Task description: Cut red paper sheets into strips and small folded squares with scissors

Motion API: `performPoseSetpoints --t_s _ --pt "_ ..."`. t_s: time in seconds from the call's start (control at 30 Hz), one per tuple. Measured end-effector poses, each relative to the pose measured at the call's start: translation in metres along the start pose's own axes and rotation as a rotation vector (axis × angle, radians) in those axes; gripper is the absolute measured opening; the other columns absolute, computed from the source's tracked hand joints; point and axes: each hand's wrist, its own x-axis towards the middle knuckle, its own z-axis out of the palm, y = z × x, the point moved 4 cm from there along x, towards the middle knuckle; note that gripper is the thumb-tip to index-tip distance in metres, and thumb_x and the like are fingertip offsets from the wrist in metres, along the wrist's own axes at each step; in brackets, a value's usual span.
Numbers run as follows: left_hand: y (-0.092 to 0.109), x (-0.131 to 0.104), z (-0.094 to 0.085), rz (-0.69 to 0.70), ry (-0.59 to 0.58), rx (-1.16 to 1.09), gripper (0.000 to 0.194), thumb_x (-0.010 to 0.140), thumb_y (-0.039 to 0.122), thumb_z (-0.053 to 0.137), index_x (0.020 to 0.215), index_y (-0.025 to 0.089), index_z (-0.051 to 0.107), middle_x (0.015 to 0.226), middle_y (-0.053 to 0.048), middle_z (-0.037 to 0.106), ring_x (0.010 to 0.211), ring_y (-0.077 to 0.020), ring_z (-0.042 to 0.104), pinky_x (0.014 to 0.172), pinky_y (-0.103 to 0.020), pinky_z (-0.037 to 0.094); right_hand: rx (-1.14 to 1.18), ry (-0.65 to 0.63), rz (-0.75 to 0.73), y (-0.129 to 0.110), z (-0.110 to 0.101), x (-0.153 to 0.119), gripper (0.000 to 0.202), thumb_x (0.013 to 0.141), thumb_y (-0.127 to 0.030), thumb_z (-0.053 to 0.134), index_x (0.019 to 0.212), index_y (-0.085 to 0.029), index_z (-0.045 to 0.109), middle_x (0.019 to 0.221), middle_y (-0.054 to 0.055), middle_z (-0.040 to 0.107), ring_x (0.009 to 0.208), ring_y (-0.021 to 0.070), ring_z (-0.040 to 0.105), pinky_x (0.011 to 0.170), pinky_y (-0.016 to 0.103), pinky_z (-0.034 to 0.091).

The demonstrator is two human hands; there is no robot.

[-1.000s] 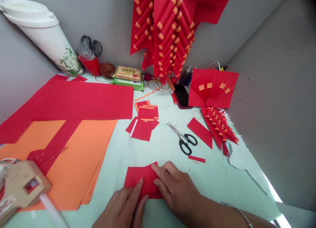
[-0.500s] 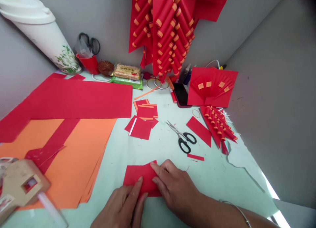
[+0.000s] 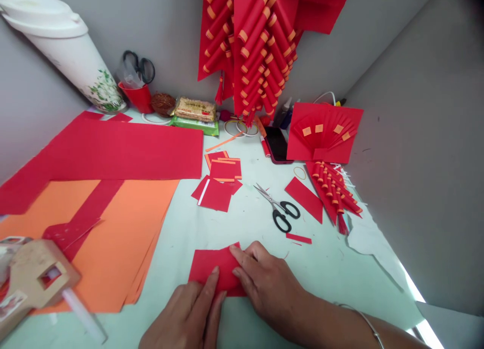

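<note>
A red paper piece (image 3: 206, 262) lies on the pale green table near its front edge, its upper right corner raised in a small point. My left hand (image 3: 187, 311) rests on its lower left part, the index fingertip pressing on the paper. My right hand (image 3: 264, 278) is on the right side, thumb and fingers closed at the paper's right edge and corner. Beyond the hands lie black-handled scissors (image 3: 279, 208), slightly apart at the blades, with a narrow red strip (image 3: 298, 238) in front. Small red squares (image 3: 215, 195), some orange-edged, lie in a loose pile.
Large red sheets (image 3: 151, 150) and orange sheets (image 3: 124, 238) cover the left, with a tape dispenser or glue gun (image 3: 45, 276) on them. A tall cup (image 3: 71, 56), phone (image 3: 277, 144), and firecracker decorations (image 3: 260, 51) stand or hang behind.
The whole view has shifted very slightly. Both hands stay on the red paper in nearly the same positions.
</note>
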Motion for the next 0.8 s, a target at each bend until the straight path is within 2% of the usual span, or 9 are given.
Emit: performPoseSetpoints --t_s 0.17,0.27,0.33,0.57,0.8 --pt "-0.001 0.001 -0.002 0.023 -0.005 0.013 0.028 0.096 0.025 0.047 0.112 0.011 0.065 0.074 -0.006 0.062 0.061 -0.0197 0.061 0.054 -0.033 0.052 -0.014 -0.064 0.017 0.0 0.0 0.002 0.04 0.099 -0.027 0.044 0.138 -0.02 0.051 0.101 0.009 0.062 0.073 0.0214 0.066 0.06 0.031 0.052" --pt "-0.002 0.002 -0.003 0.053 0.012 0.039 0.023 0.093 0.02 0.052 0.108 0.011 0.066 0.093 -0.015 0.069 0.083 -0.0287 0.066 0.069 -0.043 0.053 -0.009 -0.089 0.019 -0.002 -0.001 0.002 0.041 0.1 -0.028 0.043 0.138 -0.019 0.05 0.101 0.01 0.062 0.075 0.0232 0.066 0.062 0.034 0.053" --pt "-0.001 0.001 -0.002 0.088 0.024 0.055 0.023 0.091 0.017 0.053 0.109 0.01 0.066 0.106 -0.017 0.072 0.098 -0.0331 0.065 0.079 -0.047 0.051 -0.004 -0.093 0.014 -0.002 -0.002 0.002 0.04 0.1 -0.028 0.041 0.139 -0.019 0.049 0.101 0.01 0.061 0.074 0.0233 0.066 0.062 0.034 0.053" --pt "0.002 0.0 0.005 0.209 -0.005 0.098 0.031 0.094 0.021 0.046 0.116 0.007 0.063 0.118 -0.015 0.073 0.106 -0.029 0.068 0.093 -0.046 0.045 0.017 -0.049 -0.002 -0.001 -0.002 0.001 0.037 0.1 -0.026 0.043 0.136 -0.022 0.05 0.101 0.009 0.061 0.073 0.0215 0.064 0.062 0.031 0.052" --pt "0.003 -0.001 0.01 0.232 -0.021 0.159 0.036 0.094 0.026 0.047 0.117 0.003 0.063 0.119 -0.019 0.072 0.106 -0.0329 0.069 0.091 -0.049 0.045 0.024 -0.059 0.003 -0.001 -0.003 0.001 0.035 0.099 -0.027 0.044 0.134 -0.022 0.052 0.097 0.007 0.059 0.071 0.0211 0.063 0.061 0.031 0.051"
